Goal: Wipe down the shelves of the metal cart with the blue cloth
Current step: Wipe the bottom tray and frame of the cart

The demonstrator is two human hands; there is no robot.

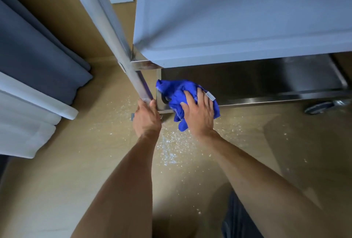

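- Right hand [200, 113] pressing the bunched blue cloth [175, 92] with spread fingers onto the bottom shelf [266, 98] front-left corner.
- Left hand [146, 117] gripping the cart's upright post [116, 33] near its base, fingers wrapping it.

Upper shelf [238, 18] overhangs lower shelf [266, 83], roofing it; entry only through open front gap between them. Lower shelf's raised front rim [266, 100] crosses that gap low. Left front corner crowded: upright post [114, 33] gripped by left hand [146, 117], blue cloth [175, 92] bunched under right hand [200, 112] over corner rim. Lower shelf bare toward right edge. Caster wheel [320, 107] under right front edge. Curtain [38, 56] hangs left of post; floor [85, 161] open between.
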